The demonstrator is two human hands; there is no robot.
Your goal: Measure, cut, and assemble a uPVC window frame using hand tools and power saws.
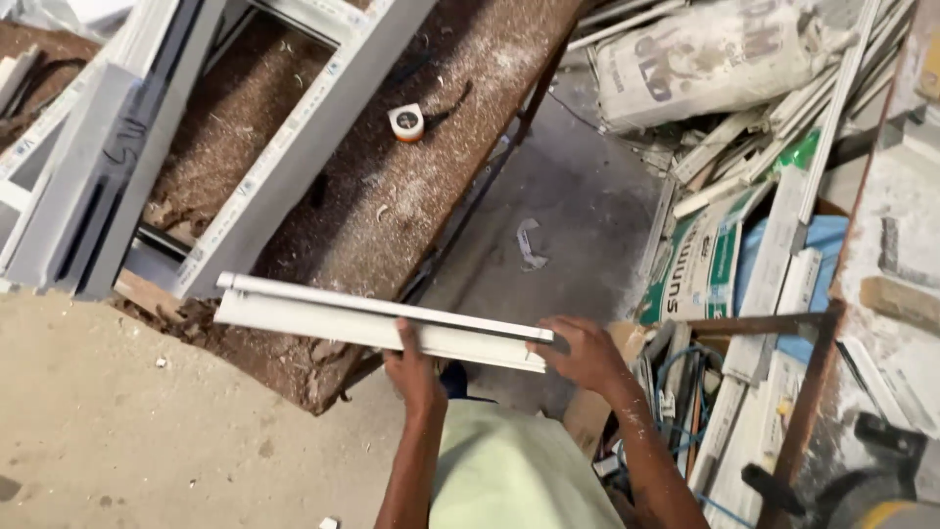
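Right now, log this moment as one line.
left hand: grips white profile strip mid-length | right hand: holds its end | strip: off the workbench | nearby: tape measure, window frame

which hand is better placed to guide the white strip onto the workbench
Left, probably. The left hand grips the strip near its middle, closer to the workbench; the right hand holds the far end over the floor.

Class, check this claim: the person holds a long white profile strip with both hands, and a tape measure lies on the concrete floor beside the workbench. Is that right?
Not quite. The head view shows the tape measure lying on the sawdust-covered workbench, not on the floor. The rest holds: the left hand and right hand both grip the long white profile strip.
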